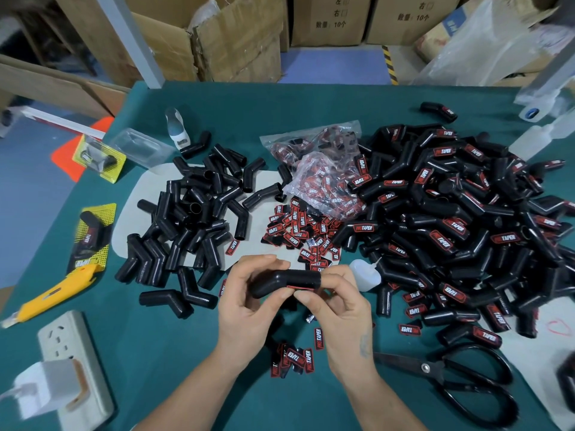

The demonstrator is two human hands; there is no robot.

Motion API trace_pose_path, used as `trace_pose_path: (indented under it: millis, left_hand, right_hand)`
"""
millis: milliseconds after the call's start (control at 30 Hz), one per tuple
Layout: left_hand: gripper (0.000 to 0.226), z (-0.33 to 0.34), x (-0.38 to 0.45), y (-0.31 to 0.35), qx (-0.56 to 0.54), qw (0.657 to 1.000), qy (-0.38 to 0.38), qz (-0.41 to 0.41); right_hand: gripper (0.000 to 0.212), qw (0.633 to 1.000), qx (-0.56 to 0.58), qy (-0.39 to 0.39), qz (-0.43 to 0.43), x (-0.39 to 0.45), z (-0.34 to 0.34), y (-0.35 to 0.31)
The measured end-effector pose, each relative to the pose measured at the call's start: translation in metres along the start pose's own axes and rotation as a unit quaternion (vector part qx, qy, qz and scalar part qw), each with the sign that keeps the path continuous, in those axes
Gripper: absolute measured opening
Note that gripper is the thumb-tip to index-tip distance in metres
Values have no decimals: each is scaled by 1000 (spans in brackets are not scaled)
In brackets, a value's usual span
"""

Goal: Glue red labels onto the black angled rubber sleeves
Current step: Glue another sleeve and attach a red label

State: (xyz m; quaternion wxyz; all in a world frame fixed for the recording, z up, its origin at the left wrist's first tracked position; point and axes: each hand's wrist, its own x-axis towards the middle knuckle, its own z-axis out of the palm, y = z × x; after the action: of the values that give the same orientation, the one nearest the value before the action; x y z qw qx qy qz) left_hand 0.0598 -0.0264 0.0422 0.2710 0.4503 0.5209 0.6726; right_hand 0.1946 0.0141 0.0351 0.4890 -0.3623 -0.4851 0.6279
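left hand (245, 301): lower centre of frame, fingers curled around bent end of black angled rubber sleeve (284, 282)
right hand (337, 309): thumb and fingers pinch sleeve's straight end, thin red label (300, 287) edge on underside
sleeve: smooth, matte, elbow-shaped tube
unlabelled sleeves (189, 219): heap, centre left
labelled sleeves (460, 219): large heap, right
loose labels (300, 233): flat red-black rectangles, centre
glue bottle (365, 273): soft translucent plastic, just right of hands
table (161, 353): teal

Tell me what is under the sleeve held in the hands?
A thin red label edge shows along the sleeve underside, pinched by right hand fingers. Its printed face is hidden.
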Motion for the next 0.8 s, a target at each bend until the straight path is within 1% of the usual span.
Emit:
trace_pose_path:
  millis: [100,267,333,400,500,567,667,800]
  left_hand:
    - [74,-1,0,-1,0,1000,-11,9]
    - [69,-2,1,-2,-13,1000,-24,-5]
    - [65,-3,2,-2,-16,999,-30,5]
    - [57,-4,4,-4,-6,999,-36,28]
    - [31,-6,5,-5,21,998,-51,43]
    - [23,-7,5,-6,52,995,-68,58]
    - [17,-10,6,-8,86,989,-85,83]
    - [17,-10,7,-9,111,987,-75,85]
  right_hand:
    - [22,1000,0,10,11,1,0,1]
    - [28,999,7,5,32,2,-1,2]
    - [29,999,11,-1,42,3,-2,3]
    - [28,999,10,-10,50,3,-2,4]
    - [28,998,9,-23,60,2,-3,4]
    - [27,998,10,-26,63,2,-3,5]
    - [28,997,24,-30,72,2,-4,5]
    - [28,996,30,-37,75,2,-3,5]
